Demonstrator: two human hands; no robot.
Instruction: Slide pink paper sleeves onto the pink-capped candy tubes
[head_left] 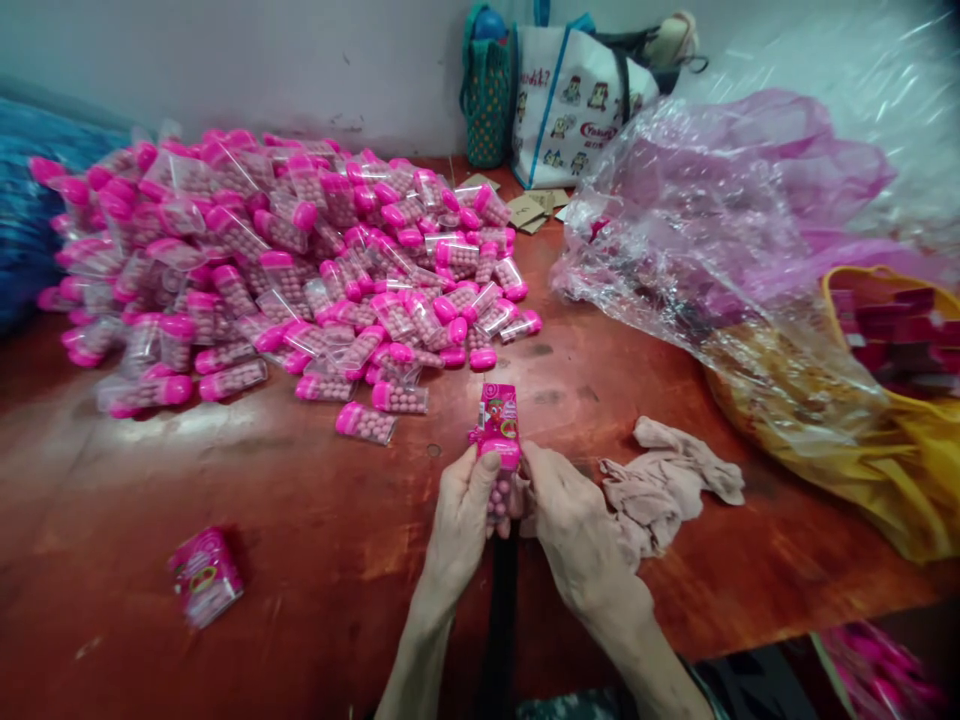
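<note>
My left hand [459,515] is closed round a small clear candy container [500,497] with pink balls inside, thumb pressed on its side. From the right, the fingers of my right hand [574,525] close on the same container near its upper end. A printed pink sleeve [498,408] with a strawberry picture sticks up at that end, away from me. Whether the sleeve goes all round the container I cannot tell. To the left on the table lies another container in a printed pink sleeve [206,577].
A large heap of pink-capped candy containers [300,260] covers the back left. Right of my hands lies a crumpled pale cloth [667,480]. Clear and purple plastic bags [720,200], a yellow bag [907,470] and a white carrier bag [562,110] stand behind on the reddish table [315,600].
</note>
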